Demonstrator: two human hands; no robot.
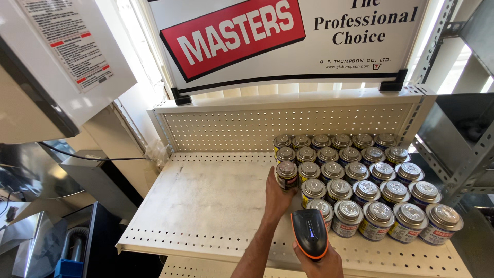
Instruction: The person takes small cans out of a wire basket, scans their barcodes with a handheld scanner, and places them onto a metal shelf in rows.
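Observation:
My left hand [276, 198] reaches forward and grips a small metal-lidded can [286, 175] at the left edge of a block of several like cans [366, 189] on a white metal shelf [206, 206]. The cans have silver screw lids and yellow, blue and red labels, standing upright in rows. My right hand [319, 262] is at the bottom of the view, closed around a black handheld scanner with an orange rim [310, 231], its head tilted toward the front row of cans.
A white pegboard back panel [247, 128] rises behind the shelf, with a large sign [288, 36] above it. Grey metal racking [453, 149] stands at the right. A white box with a printed sheet [62, 56] hangs at upper left; ducts sit below left.

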